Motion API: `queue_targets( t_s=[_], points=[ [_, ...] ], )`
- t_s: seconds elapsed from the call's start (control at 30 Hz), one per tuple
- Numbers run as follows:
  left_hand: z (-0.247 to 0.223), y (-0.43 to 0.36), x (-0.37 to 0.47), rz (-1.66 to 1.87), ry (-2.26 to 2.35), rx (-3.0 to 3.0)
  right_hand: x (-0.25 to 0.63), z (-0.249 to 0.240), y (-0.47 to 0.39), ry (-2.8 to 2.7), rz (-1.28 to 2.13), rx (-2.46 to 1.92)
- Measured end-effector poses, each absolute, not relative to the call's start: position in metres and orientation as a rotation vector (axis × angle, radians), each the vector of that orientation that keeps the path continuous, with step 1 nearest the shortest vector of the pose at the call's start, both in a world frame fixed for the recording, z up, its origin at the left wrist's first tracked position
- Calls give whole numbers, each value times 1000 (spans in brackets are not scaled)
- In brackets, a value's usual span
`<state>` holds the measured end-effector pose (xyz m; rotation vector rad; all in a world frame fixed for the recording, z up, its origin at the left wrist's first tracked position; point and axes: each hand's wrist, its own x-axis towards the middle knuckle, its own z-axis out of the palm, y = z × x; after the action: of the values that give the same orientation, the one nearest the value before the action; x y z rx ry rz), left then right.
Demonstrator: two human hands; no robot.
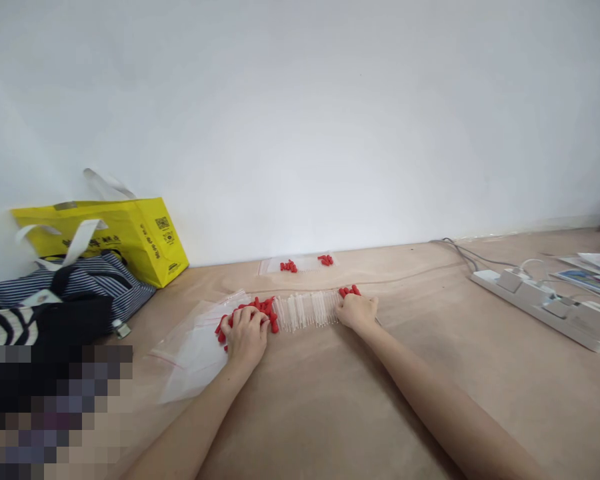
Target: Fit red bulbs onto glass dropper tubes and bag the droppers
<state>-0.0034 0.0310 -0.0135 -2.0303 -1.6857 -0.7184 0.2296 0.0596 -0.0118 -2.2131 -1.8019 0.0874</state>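
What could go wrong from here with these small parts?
The left hand is at a loose pile of red pieces; a careless sweep could scatter them.
The right hand is at the end of the row of thin pale sticks, so a sideways nudge might knock the row out of line.
Clear plastic bags lie loose beside the pile; a snagged one could drag pieces along.

The person's slim left forearm and slim right forearm are bare along all the length in view, each narrowing smoothly toward the wrist. One tiny spot marks the left forearm close to the wrist. The bare left hand and bare right hand have slender fingers, their nails too small to make out.
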Motion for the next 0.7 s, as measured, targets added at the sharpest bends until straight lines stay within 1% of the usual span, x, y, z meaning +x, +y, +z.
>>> queue_targets(
  t_s=[0.23,0.4,0.47,0.6,0.7],
  points=[
    [-13,29,-2,-650,-1686,-2051,228,-12,58,-1787,50,-2140],
    [-11,30,-2,-673,-1705,-2069,236,-15,42,-1874,1,-1921],
    [-10,28,-2,-734,-1679,-2081,243,-21,31,-1918,-23,-1762],
    [-11,20,3,-951,-1510,-2262,258,-40,13,-1954,-14,-1272],
    [-16,9,13,-1078,-1418,-2482,263,-48,6,-1952,71,-1183]
  ],
)
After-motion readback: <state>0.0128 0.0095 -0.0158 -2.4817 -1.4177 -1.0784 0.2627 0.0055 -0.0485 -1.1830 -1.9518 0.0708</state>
